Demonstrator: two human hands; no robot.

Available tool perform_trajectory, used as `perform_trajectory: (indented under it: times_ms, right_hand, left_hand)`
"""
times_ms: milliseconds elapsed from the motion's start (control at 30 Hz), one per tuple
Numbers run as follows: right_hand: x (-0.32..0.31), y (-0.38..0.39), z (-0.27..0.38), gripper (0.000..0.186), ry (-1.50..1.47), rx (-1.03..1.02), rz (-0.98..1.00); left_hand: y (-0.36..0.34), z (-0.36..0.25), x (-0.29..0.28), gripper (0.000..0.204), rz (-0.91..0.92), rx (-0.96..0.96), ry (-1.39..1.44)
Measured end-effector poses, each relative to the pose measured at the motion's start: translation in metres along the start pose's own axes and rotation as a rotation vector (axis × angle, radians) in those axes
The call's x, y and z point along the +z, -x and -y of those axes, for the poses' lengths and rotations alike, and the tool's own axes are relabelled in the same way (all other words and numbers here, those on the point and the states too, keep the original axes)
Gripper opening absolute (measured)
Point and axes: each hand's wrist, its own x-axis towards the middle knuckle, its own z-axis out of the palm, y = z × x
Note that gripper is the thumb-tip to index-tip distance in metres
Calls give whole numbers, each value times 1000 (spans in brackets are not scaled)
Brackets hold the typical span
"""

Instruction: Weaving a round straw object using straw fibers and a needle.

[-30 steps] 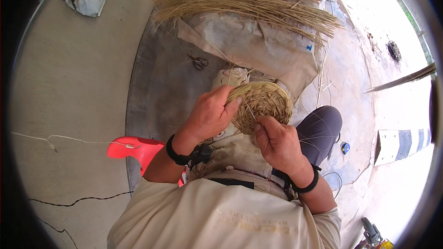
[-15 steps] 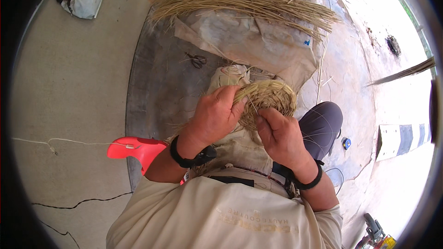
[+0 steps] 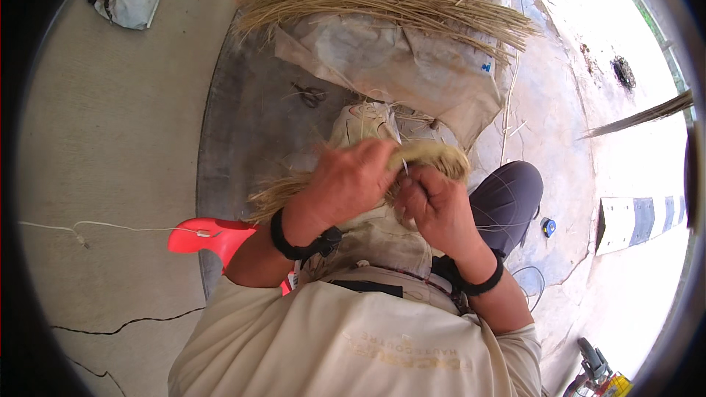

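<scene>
A round woven straw piece [image 3: 440, 153], like a small basket or mat, is held over my lap. My left hand [image 3: 351, 182] is closed round its left edge, thumb and fingers gripping the coiled rim. Pinched at the near side of the piece, my right hand [image 3: 440, 207] has a thin, pale needle-like piece [image 3: 405, 167] at its fingertips. Whether that is a needle or a stiff strand I cannot tell. Motion blurs the weave, and my hands hide its left and near parts. Loose straw ends [image 3: 276, 197] stick out beside my left wrist.
Bundles of long dry straw [image 3: 390, 4] lie across the far side on a beige cloth [image 3: 397, 66]. Scissors [image 3: 309, 95] rest on the dark mat [image 3: 239, 117]. A red plastic seat [image 3: 213, 237] is at my left, a blue tape measure [image 3: 548, 227] at my right.
The woven piece has tipped, so its rim now faces me more and its inside shows less. My right hand has shifted slightly left, nearer my left hand.
</scene>
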Motion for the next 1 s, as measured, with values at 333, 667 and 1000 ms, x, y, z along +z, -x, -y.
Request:
perform_trajectory:
  times_ms: [333, 667, 1000]
  right_hand:
    - [-35, -25, 20, 13, 571, -294, -223]
    - [-39, -38, 13, 23, 104, -141, -256]
    - [-194, 74, -5, 45, -1034, -496, -263]
  left_hand:
    - [-3, -10, 11, 10, 121, 391, -153]
    - [-1, -7, 13, 13, 179, 419, -124]
    - [2, 90, -81, 24, 123, -9, -443]
